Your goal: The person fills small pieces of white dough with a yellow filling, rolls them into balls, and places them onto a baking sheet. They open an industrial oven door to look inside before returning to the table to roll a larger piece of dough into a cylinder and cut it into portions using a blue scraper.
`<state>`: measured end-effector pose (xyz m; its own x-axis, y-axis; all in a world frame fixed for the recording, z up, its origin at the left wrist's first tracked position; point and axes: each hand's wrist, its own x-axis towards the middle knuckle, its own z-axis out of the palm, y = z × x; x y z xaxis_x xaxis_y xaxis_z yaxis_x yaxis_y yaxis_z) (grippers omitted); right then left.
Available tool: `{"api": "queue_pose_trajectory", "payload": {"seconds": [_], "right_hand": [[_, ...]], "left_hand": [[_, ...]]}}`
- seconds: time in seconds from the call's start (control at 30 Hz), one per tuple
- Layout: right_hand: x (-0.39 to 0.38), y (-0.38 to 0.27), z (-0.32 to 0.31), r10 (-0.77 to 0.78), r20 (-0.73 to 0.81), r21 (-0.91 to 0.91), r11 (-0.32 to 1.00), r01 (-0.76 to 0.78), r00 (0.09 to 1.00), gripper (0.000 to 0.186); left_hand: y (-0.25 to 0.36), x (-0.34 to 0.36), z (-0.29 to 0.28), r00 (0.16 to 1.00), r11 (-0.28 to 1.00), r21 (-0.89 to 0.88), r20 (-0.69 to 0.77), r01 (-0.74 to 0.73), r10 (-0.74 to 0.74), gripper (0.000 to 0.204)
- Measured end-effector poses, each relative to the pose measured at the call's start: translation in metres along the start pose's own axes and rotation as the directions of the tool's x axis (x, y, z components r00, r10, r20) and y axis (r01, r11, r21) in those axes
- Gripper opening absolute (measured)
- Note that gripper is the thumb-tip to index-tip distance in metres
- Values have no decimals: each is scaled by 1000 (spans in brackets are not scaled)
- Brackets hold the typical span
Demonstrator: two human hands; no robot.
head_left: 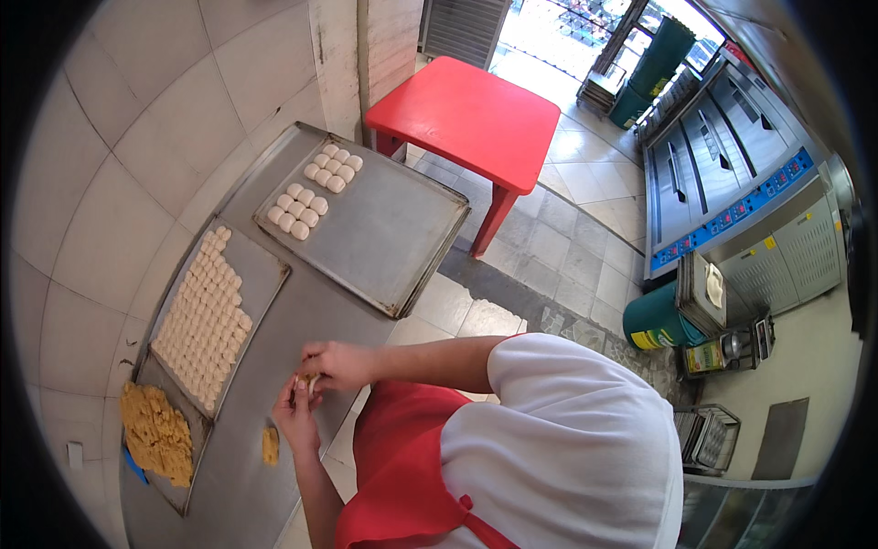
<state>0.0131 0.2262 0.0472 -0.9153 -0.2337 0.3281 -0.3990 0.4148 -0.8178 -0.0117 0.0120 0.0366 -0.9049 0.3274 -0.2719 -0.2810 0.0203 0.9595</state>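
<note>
My left hand (pixel 296 416) and my right hand (pixel 335 366) meet over the near edge of the metal table. Between their closed fingers is a small pale dough piece (pixel 314 382), mostly covered by them. A short yellow lump of filling (pixel 270 446) lies on the tabletop beside my left hand. Farther off, a tray holds many small pale dough pieces (pixel 203 316) in packed rows. Next to it, a mound of yellow filling (pixel 157 430) sits on another tray, with a blue tool (pixel 134 465), partly hidden, at its edge.
A large baking tray (pixel 384 233) carries two groups of round dough balls (pixel 297 210). Past it stands a red plastic table (pixel 466 119). A steel oven (pixel 722 156), a green bin (pixel 654 320) and stacked trays (pixel 702 295) line the right side. A tiled wall (pixel 155 119) borders the metal table.
</note>
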Motion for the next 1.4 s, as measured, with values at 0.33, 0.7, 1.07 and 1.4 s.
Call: {"api": "queue_pose_trajectory", "payload": {"seconds": [0.33,0.7,1.07,1.4], "right_hand": [[17,58,29,86,25,-195,978,-79,996,23],[-18,47,69,368,-145,211,919,-334,919,55],[90,65,42,-278,193,-602,724,337,941,38],[64,76,-2,462,386,-145,885,-443,798,47]], "left_hand": [[-29,48,-17,894,550,749,126,-370,430,23],[-63,8,46,884,626,672,94,-396,458,94],[-34,41,9,798,933,245,-487,-264,353,44],[-45,44,9,914,872,483,-315,-77,255,36]]}}
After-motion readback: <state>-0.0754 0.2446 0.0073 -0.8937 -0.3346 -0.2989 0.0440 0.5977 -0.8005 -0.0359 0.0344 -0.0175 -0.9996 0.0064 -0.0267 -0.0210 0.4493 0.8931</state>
